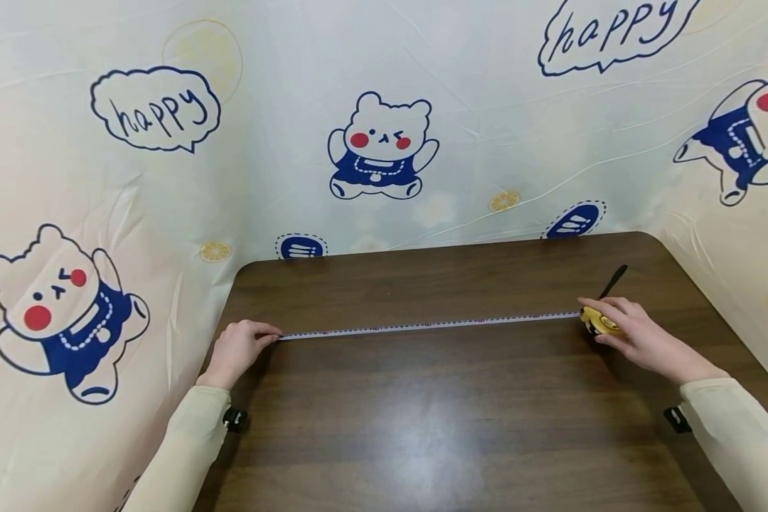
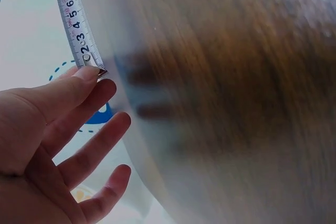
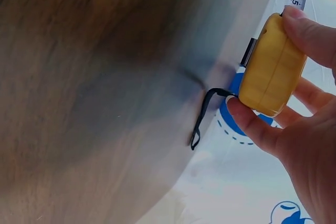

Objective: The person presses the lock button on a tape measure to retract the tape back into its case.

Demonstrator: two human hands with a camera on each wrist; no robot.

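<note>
A white measuring-tape blade with printed numbers stretches straight across above the brown table. At its left end, my left hand pinches the metal end hook between thumb and index finger, the other fingers spread apart. My right hand grips the yellow tape measure case, its thumb at the mouth where the blade comes out. A black wrist strap hangs off the case. In the head view the right fingers cover part of the case.
The brown wooden table has rounded far corners. A pale cloth printed with bears and speech bubbles surrounds it at the back and sides. Black wrist cameras sit on both cream sleeves.
</note>
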